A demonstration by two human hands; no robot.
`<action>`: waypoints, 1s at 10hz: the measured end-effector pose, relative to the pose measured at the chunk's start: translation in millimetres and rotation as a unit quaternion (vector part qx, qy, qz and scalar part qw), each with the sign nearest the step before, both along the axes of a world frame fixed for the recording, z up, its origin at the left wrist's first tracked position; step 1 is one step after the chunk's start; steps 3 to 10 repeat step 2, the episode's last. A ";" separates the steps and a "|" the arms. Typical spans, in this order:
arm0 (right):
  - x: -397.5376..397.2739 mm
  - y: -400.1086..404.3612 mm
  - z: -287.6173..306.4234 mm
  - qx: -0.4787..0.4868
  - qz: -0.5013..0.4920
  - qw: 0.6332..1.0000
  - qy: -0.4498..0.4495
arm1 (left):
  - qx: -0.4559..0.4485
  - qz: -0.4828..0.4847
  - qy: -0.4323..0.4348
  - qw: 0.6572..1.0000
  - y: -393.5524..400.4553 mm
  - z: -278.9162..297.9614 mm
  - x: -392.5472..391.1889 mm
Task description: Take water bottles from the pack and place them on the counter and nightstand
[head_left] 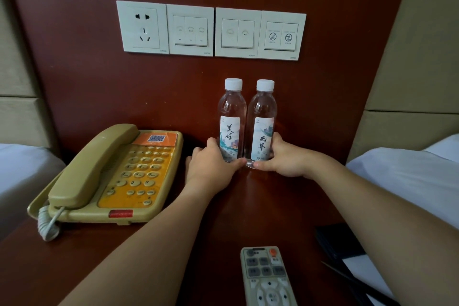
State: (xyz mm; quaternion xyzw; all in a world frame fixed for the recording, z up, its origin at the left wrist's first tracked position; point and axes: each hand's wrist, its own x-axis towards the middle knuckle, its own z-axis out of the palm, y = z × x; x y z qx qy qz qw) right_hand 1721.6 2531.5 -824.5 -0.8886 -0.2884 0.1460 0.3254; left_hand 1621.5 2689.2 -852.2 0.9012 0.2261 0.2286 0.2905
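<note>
Two clear water bottles with white caps and painted labels stand upright side by side at the back of the dark wooden nightstand (223, 226), against the wall panel. My left hand (211, 166) wraps the base of the left bottle (231, 117). My right hand (285, 159) holds the base of the right bottle (263, 119). The two bottles touch or nearly touch each other. No bottle pack is in view.
A beige and orange telephone (111, 176) takes up the nightstand's left half. A remote control (267, 278) lies at the front edge, with a dark folder (335, 241) to its right. Wall sockets and switches (211, 30) sit above. White beds flank both sides.
</note>
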 end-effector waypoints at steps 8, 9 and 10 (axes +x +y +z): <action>-61.5 -46.1 97.0 0.073 -0.042 0.987 -0.138 | -0.020 -0.006 -0.010 1.000 -2.7 -1.5 1.2; -61.5 -46.1 97.0 0.073 -0.042 0.987 -0.138 | -0.020 -0.006 -0.010 1.000 -2.7 -1.5 1.2; -61.5 -46.1 97.0 0.073 -0.042 0.987 -0.138 | -0.020 -0.006 -0.010 1.000 -2.7 -1.5 1.2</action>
